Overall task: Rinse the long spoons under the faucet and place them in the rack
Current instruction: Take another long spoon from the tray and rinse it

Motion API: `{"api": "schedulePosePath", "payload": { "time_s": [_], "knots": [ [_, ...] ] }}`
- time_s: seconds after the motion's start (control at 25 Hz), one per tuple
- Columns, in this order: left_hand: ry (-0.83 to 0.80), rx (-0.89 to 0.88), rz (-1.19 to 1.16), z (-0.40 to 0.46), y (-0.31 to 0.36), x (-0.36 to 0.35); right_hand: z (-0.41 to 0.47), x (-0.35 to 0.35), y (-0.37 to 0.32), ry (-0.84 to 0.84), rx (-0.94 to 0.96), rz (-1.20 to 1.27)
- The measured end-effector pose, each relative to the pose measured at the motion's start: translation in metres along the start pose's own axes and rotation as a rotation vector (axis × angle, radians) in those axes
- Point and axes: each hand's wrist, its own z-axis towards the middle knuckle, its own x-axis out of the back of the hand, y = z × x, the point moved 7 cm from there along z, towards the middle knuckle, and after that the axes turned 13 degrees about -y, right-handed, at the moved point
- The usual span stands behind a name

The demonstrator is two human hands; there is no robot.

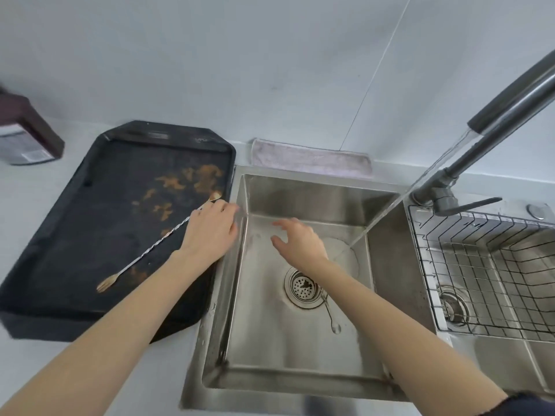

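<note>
A long twisted-stem spoon [150, 250] lies across the black tray [75, 235], with a gold fork end near me and a gold bowl at the far end. My left hand [210, 229] is over its far end; whether the fingers grip it is hidden. My right hand [295, 238] hovers over the sink [270, 355] with spread fingers, holding nothing. Another long spoon [329, 310] lies on the sink floor beside the drain. The faucet [510, 109] runs water into the sink. The wire rack [480, 265] sits in the right basin.
Brown stains mark the tray's surface. A folded pale cloth [309, 159] lies behind the sink. A dark bottle [24, 136] stands at the far left of the counter. The faucet handle [468, 204] sticks out over the rack's near corner.
</note>
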Motion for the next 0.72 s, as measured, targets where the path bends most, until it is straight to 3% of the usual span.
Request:
{"api": "schedulePosePath", "payload": {
  "time_s": [0.36, 0.72],
  "knots": [
    [-0.069, 0.212, -0.01, -0.014, -0.102, 0.001, 0.047, -0.022, -0.098, -0.034, 0.193, -0.158],
    [-0.082, 0.243, -0.148, -0.014, -0.121, -0.019, 0.083, -0.06, -0.132, -0.077, 0.331, -0.333]
  ]
}}
